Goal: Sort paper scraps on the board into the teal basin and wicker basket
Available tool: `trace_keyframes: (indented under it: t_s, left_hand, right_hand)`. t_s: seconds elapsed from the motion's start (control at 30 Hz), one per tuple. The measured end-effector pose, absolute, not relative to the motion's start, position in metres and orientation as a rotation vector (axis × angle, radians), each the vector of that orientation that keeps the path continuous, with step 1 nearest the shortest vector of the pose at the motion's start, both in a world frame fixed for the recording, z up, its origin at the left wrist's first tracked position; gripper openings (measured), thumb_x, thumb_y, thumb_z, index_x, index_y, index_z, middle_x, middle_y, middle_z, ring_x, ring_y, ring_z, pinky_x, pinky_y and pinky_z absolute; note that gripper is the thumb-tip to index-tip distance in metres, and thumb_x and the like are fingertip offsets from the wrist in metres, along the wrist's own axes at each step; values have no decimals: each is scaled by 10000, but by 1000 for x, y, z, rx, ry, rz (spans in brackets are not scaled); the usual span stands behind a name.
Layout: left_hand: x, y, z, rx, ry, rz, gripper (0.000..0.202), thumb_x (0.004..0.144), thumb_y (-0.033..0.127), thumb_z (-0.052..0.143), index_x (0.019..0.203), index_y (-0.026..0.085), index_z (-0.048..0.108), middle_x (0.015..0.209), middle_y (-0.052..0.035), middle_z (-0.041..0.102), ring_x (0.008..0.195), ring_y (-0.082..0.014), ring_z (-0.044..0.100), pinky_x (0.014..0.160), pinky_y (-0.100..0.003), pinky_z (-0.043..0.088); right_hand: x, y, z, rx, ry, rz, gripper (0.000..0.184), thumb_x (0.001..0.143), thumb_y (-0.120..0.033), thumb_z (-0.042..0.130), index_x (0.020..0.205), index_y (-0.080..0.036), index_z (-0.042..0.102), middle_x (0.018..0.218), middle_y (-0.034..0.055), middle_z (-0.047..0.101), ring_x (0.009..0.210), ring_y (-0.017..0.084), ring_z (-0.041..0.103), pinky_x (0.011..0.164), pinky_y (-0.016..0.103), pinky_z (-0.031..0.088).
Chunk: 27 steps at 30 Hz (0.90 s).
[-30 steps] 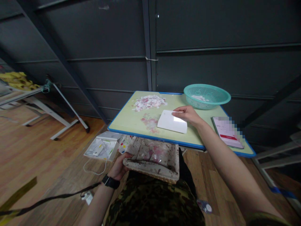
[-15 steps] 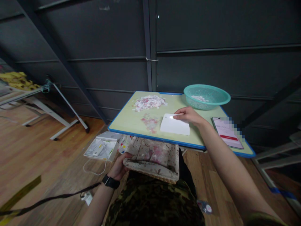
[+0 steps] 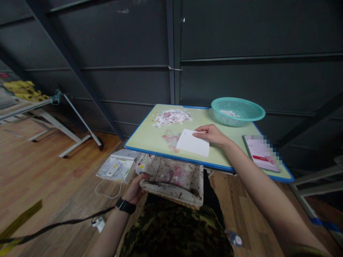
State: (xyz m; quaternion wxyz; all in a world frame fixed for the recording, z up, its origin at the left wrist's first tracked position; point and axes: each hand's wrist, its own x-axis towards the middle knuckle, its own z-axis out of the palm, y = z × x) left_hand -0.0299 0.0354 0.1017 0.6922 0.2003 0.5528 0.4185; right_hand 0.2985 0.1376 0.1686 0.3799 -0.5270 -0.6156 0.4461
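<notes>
My right hand (image 3: 211, 135) is closed on the upper edge of a white plastic scraper (image 3: 192, 143), which stands tilted on the pale yellow tabletop (image 3: 144, 135). Just left of the scraper lies a thin patch of pinkish bits (image 3: 170, 139). Behind that patch is a heap of small white and pink flakes (image 3: 173, 117). My left hand (image 3: 137, 187) grips the left side of a cloth-lined basket (image 3: 197, 200), held below the table's front edge. Pinkish scraps show inside the basket.
A green plastic colander (image 3: 238, 111) with some white flakes stands at the back right. A phone (image 3: 259, 151) lies at the table's right end. On the floor at left are an open white box (image 3: 115, 169) with a cable and a white plug (image 3: 99, 224). A dark wall (image 3: 128, 43) rises behind.
My right hand has moved the scraper a little to the left, towards the patch of pinkish bits. My left hand and the basket have stayed nearly in place.
</notes>
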Motion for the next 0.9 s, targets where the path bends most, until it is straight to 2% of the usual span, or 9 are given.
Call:
trace_keyframes:
  t_s: [0.33, 0.47, 0.73, 0.9]
  left_hand:
    - [-36, 39, 98, 457, 1224, 922, 141, 650, 97, 558, 761, 119, 642, 459, 3, 614, 402, -123, 562, 463, -232, 486]
    - [-35, 39, 99, 457, 1206, 932, 143, 642, 85, 559, 754, 122, 640, 453, 7, 612, 376, -118, 541, 461, -238, 486]
    - [-34, 38, 100, 447, 1228, 925, 129, 650, 94, 550, 727, 117, 651, 493, -17, 642, 415, -135, 576, 462, -244, 491]
    - [-35, 38, 100, 456, 1229, 910, 113, 652, 104, 550, 701, 116, 651, 497, -23, 646, 431, -137, 585, 475, -244, 498]
  right_hand:
    - [296, 133, 171, -1316, -1612, 1211, 456, 588, -466, 734, 861, -102, 705, 694, 53, 675, 527, 94, 527, 471, 213, 373]
    - [294, 133, 170, -1266, -1711, 1303, 464, 585, -465, 742, 872, -102, 707, 721, 58, 681, 564, 101, 546, 501, 219, 395]
    - [286, 137, 165, -1289, -1583, 1180, 478, 606, -487, 717, 903, -112, 701, 735, 67, 688, 565, 116, 557, 474, 222, 397]
    - [286, 135, 167, -1274, -1691, 1267, 488, 583, -487, 729, 878, -99, 708, 733, 67, 689, 578, 117, 562, 493, 224, 411]
